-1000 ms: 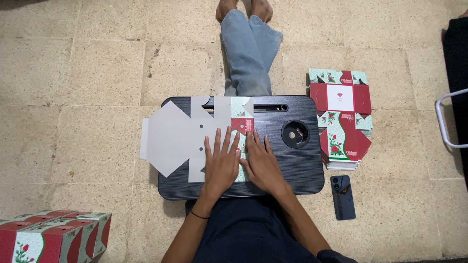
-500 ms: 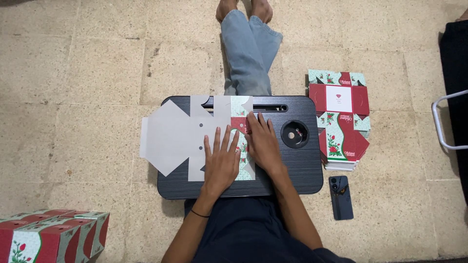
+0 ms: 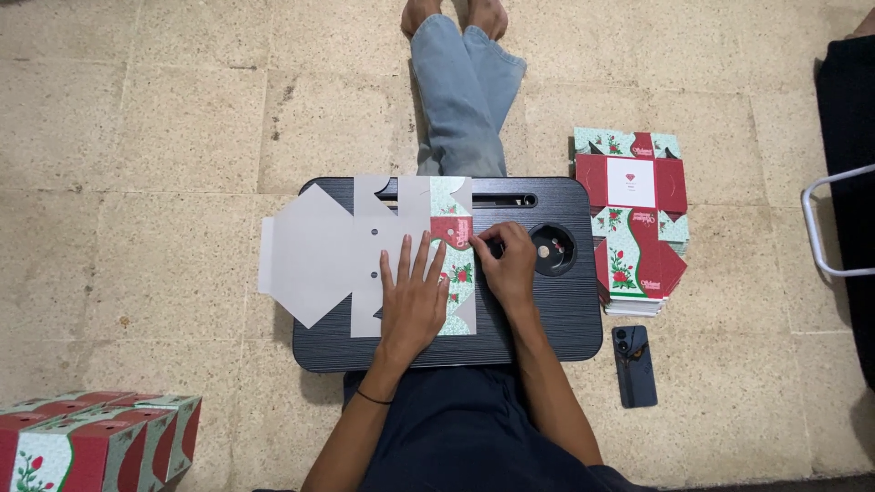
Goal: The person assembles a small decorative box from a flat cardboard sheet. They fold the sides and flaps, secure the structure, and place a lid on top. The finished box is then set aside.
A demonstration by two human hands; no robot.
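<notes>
Nearest the camera, dark trousers are being seen at the bottom edge, with both forearms reaching up from them onto a black lap desk (image 3: 547, 328) that is resting on the tiled floor (image 3: 137, 137). A thin dark band (image 3: 373, 398) is being worn on the left wrist. The left hand (image 3: 415, 296) is being pressed flat, fingers spread wide, on an unfolded cardboard box blank (image 3: 365, 251) that is lying across the left half of the desk, its plain grey side overhanging the left edge. The right hand (image 3: 506, 264) is being held with fingers curled narrow, the fingertips pinching at the printed red and green flap of the blank near the desk's middle; how firmly the flap is gripped cannot be told. Just beyond that hand, a round cup recess (image 3: 551, 248) is being left partly covered by the knuckles near the right edge, and a long slot (image 3: 510, 199) is running along the far edge. Off the desk's right edge, a stack of flat printed blanks (image 3: 633, 228) is lying on the floor, with a dark phone (image 3: 634, 364) just beside its near end. At the near left corner of the view, assembled red and green boxes (image 3: 91, 442) are being kept. Farthest away, legs in light jeans (image 3: 460, 100) are being stretched out past the far edge of the desk.
</notes>
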